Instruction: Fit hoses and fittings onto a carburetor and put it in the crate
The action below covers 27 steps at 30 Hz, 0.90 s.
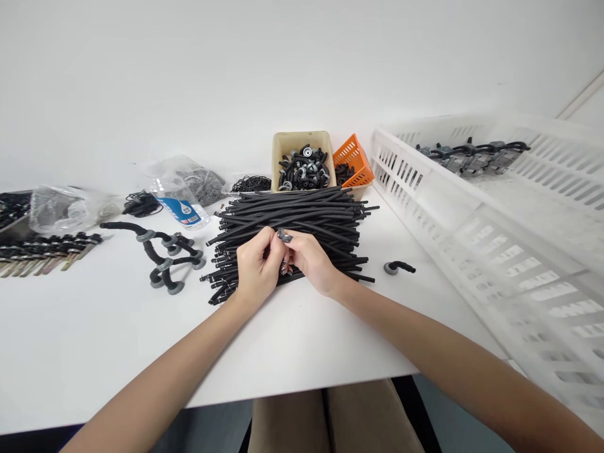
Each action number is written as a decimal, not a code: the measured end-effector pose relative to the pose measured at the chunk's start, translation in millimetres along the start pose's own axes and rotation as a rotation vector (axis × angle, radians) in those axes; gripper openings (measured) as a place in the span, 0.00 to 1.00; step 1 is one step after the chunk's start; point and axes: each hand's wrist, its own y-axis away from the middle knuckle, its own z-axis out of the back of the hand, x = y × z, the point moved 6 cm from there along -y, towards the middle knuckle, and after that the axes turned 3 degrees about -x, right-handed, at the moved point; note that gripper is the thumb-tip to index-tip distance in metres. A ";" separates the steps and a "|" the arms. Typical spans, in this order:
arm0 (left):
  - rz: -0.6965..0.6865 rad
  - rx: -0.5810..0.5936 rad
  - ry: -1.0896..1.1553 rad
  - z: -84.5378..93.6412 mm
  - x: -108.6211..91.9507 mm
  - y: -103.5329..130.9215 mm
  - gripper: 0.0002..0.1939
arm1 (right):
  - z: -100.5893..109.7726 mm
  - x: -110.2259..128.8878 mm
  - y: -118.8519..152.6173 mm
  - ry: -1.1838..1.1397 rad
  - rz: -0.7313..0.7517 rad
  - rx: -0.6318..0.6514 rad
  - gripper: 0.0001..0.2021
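My left hand [258,263] and my right hand [310,257] meet above a pile of black rubber hoses [302,217]. The fingers of both are closed in a pinch, thumbs close together. Whatever is between the fingertips is small and mostly hidden; I cannot make it out. Dark, shiny spots show at the right fingertips. The hoses lie crosswise on the white table, and several have small shiny bits at their left ends. Left of the pile sit several short black hoses with grey round caps [166,263]. One more capped hose piece [399,267] lies to the right.
Behind the pile stand a beige bin [302,139] of capped fittings and a tilted orange basket [355,157]. A large white crate [438,195] with metal-and-hose parts fills the right. Plastic bags [66,211], a clear bottle with a blue label [182,207] and a row of black-topped parts [51,248] lie left.
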 end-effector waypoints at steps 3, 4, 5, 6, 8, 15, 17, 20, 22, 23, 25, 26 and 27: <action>-0.007 -0.002 -0.003 0.1 -0.4 -0.3 0.23 | -0.4 0.7 0.2 0.004 0.015 0.010 0.16; -0.011 -0.002 -0.005 0.2 -0.6 -0.3 0.23 | -0.3 1.2 0.2 0.006 0.024 0.008 0.16; -0.014 -0.001 -0.006 0.2 -0.8 -0.1 0.23 | -0.2 1.5 0.3 0.007 0.032 0.005 0.16; -0.015 0.000 -0.008 0.2 -0.9 0.0 0.23 | 0.0 1.5 0.2 0.007 0.037 0.002 0.17; -0.016 0.000 -0.016 0.3 -1.2 0.1 0.23 | 0.0 1.0 0.0 0.004 0.038 0.009 0.16; -0.027 -0.007 -0.021 0.9 -2.4 -0.3 0.23 | -0.8 1.8 0.2 0.009 0.025 0.022 0.14; -0.029 -0.001 -0.021 0.8 -1.7 0.0 0.22 | -1.9 4.2 1.2 0.014 0.027 0.022 0.14; -0.033 -0.001 -0.030 1.3 0.0 0.3 0.22 | -3.5 6.0 2.5 0.010 0.024 0.032 0.14; -0.030 -0.002 -0.030 1.5 1.4 0.6 0.22 | -3.7 5.2 2.6 0.004 0.018 0.035 0.14; -0.028 0.000 -0.024 1.5 1.9 0.7 0.21 | -3.4 4.4 2.5 0.002 0.015 0.033 0.14; -0.028 0.002 -0.010 1.2 1.9 1.0 0.21 | -2.1 2.3 1.8 0.002 0.012 0.022 0.15; -0.030 0.001 -0.006 1.1 1.4 1.1 0.21 | -1.4 1.3 1.4 0.003 0.013 0.016 0.15; -0.034 -0.002 -0.004 1.0 0.7 1.0 0.21 | -0.6 0.5 0.9 0.004 0.016 0.011 0.15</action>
